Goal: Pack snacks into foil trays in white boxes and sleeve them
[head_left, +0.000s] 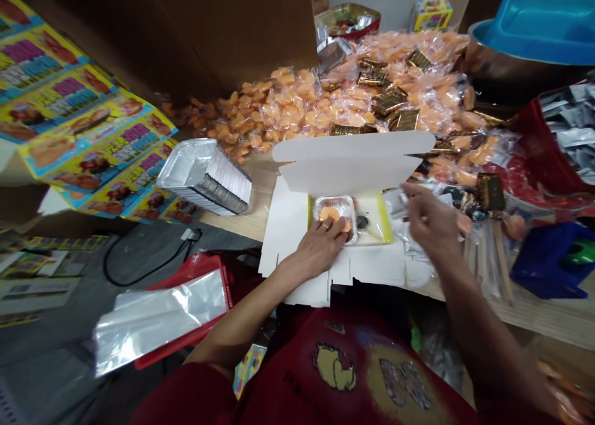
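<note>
My left hand [321, 244] reaches into a small foil tray [352, 205], its fingers bent down onto orange pieces [329, 213]; the fingertips are partly hidden. Under the tray lies a clear bag with yellow edges [387, 217], with a small dark item [361, 222] inside. Both rest on an unfolded white cardboard box [283, 227], whose back flap stands up. At the right side of the box, my right hand [430, 220] is closed, slightly blurred, with a small silver sachet [395, 203] at its fingertips.
Stacked foil trays [209, 177] stand left of the box. Behind lies a heap of wrapped orange pieces [297, 103] with gold-brown packets [389, 101]. A red bin of silver sachets [534, 127], wooden sticks [501, 258] and a blue container [542, 261] are right. Plastic bags [162, 310] hang low left.
</note>
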Action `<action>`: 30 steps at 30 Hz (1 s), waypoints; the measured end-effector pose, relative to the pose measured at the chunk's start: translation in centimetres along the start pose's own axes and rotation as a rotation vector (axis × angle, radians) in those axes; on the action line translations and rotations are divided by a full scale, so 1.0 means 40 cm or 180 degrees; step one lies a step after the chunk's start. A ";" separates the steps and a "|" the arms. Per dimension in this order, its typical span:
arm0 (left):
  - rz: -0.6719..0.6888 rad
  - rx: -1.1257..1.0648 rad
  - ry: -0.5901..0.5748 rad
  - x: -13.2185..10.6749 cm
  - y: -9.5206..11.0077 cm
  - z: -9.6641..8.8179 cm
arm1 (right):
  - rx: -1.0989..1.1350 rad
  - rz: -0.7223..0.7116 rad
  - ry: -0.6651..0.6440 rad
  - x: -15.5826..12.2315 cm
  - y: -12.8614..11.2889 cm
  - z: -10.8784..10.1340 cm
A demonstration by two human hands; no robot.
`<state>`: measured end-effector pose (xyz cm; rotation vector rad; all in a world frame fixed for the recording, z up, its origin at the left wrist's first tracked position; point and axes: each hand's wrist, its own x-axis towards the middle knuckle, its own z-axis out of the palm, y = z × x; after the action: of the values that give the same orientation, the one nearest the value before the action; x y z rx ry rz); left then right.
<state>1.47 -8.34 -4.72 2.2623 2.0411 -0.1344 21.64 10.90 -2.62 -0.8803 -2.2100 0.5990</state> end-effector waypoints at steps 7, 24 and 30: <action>-0.0397 -0.0434 0.0820 -0.084 0.006 -0.010 | -0.0659 -0.0426 0.0105 -0.075 -0.044 0.070; -0.1082 -0.1474 0.2776 -0.157 0.001 0.078 | 0.0624 0.0159 0.0367 -0.237 0.007 0.131; -0.1258 -0.1948 0.2452 -0.140 -0.002 0.119 | 0.0901 0.0379 0.0259 -0.286 0.035 0.165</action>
<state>0.80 -14.44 -8.73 1.6195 2.3410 1.3201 23.65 2.43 -12.66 -0.8735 -1.9497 0.8918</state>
